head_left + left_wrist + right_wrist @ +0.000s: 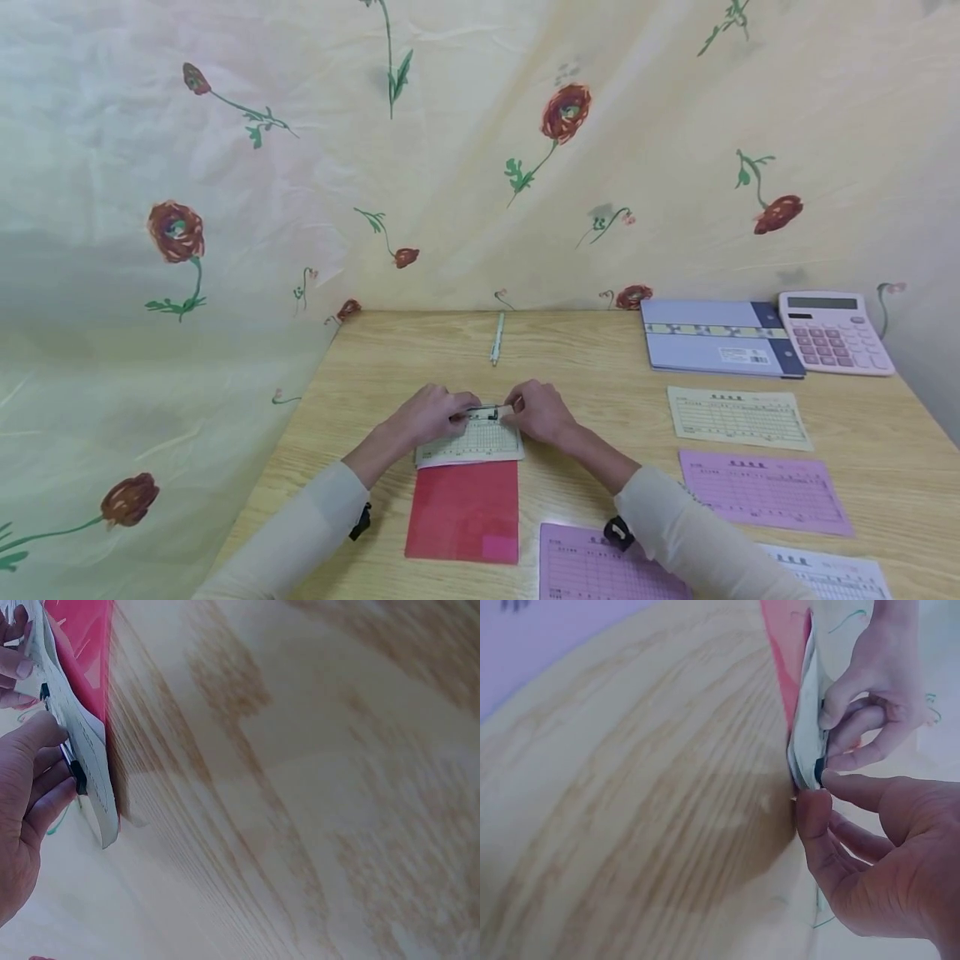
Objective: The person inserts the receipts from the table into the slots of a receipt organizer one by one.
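A stack of pale green printed voucher slips (471,446) lies over the upper part of a red folder (459,512). Along the top of the slips runs a thin fastener strip with small black sliders (79,778). My left hand (437,414) pinches the strip and the top edge from the left, thumb on the near side and fingers behind, as the left wrist view shows. From the right, my right hand (542,412) pinches the top right corner between thumb and index finger, close to a black slider. In the right wrist view the slips' edge is slightly bowed.
Behind the hands lies a pen (497,340). To the right are a blue binder (712,350), a pink calculator (832,333), a green slip (738,417), a purple slip (765,492) and a white slip (840,575). Another purple slip (592,571) lies under the right forearm.
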Tool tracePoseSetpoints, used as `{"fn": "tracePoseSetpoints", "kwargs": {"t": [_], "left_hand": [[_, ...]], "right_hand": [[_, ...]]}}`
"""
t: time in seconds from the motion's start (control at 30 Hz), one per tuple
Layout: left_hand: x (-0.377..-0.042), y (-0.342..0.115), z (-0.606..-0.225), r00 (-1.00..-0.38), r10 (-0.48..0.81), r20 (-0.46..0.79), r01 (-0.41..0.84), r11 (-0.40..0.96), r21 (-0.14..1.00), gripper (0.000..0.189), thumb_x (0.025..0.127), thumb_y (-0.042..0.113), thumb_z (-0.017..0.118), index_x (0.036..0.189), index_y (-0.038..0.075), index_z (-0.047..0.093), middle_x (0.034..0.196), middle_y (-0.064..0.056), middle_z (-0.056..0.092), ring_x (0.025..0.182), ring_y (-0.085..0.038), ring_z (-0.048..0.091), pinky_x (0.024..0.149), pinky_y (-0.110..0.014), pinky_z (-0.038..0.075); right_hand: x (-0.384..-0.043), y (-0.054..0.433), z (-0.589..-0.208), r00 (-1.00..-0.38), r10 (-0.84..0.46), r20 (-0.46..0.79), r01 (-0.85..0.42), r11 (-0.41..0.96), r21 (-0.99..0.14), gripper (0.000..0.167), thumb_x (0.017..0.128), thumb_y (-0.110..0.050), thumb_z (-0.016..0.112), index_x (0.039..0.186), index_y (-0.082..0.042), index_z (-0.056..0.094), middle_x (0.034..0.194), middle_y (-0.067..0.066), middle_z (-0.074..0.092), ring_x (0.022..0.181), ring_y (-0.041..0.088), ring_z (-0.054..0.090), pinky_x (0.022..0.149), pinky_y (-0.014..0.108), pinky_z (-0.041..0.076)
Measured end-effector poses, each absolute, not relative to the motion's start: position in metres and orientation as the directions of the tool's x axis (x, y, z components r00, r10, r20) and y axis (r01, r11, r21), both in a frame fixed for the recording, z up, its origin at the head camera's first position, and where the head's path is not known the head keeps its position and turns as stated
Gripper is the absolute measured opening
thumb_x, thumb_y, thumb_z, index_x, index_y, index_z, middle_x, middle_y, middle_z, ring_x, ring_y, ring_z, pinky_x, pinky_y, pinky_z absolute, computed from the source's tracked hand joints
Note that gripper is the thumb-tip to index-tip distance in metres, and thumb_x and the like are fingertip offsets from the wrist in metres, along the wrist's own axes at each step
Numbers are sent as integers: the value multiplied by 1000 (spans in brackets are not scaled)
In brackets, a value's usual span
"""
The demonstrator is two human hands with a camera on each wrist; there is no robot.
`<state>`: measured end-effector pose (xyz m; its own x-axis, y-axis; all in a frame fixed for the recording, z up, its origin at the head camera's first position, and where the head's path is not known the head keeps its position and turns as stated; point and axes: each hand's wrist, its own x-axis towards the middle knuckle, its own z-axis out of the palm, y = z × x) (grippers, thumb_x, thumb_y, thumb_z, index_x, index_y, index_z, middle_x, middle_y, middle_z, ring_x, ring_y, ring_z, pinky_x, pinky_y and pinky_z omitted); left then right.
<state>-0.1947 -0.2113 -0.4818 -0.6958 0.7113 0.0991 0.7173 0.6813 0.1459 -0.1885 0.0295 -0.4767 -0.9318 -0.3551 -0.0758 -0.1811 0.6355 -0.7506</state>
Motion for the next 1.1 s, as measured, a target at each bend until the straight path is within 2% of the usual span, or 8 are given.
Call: {"fn": "tracePoseSetpoints", "kwargs": {"t": [0.13, 0.27, 0.43, 0.73, 0.87, 1.1], "left_hand": [[-195, -212, -482, -691, 716, 100, 722, 677, 141, 30, 91, 4, 75, 120, 9, 78, 88, 3, 75, 50, 4, 29, 47, -13, 25], [-195, -212, -482, -690, 717, 101, 723, 676, 142, 28, 92, 4, 75, 120, 9, 78, 87, 3, 75, 50, 4, 28, 47, -13, 25], [-195, -212, -483, -692, 714, 107, 721, 674, 160, 28, 92, 3, 74, 119, 9, 78, 88, 1, 76, 50, 3, 30, 47, -13, 26], [-195, -211, -483, -695, 710, 110, 717, 673, 182, 30, 90, 1, 76, 119, 9, 78, 85, 3, 73, 50, 4, 33, 47, -12, 28], [-193, -212, -482, -696, 711, 101, 714, 672, 195, 32, 90, 1, 76, 120, 9, 77, 84, 3, 73, 49, 4, 32, 47, -12, 28], [-195, -213, -483, -680, 722, 129, 732, 654, 191, 31, 90, 1, 76, 120, 8, 77, 86, 0, 75, 48, 4, 30, 47, -12, 27]], "right_hand": [[-186, 27, -473, -921, -378, -95, -166, 601, -782, 13, 91, -9, 83, 100, -2, 76, 74, 2, 67, 53, 13, 58, 49, 25, 44], [-187, 25, -475, -929, -367, -53, -191, 597, -779, 11, 91, -7, 81, 99, -2, 75, 78, 3, 69, 61, 14, 62, 54, 26, 49], [-192, 23, -480, -944, -328, -18, -198, 611, -766, 11, 92, -4, 76, 102, 0, 79, 81, 4, 68, 67, 15, 60, 58, 28, 50], [-191, 23, -484, -958, -286, 8, -183, 589, -787, 6, 93, -2, 78, 97, -3, 83, 82, 4, 70, 64, 15, 55, 55, 26, 42], [-189, 23, -485, -965, -261, -6, -156, 593, -790, 5, 93, -5, 80, 97, -4, 84, 82, 4, 71, 62, 14, 55, 55, 26, 42], [-187, 23, -488, -973, -231, 21, -155, 582, -799, 6, 93, -6, 81, 97, -2, 83, 86, 6, 75, 67, 15, 58, 58, 26, 45]]}}
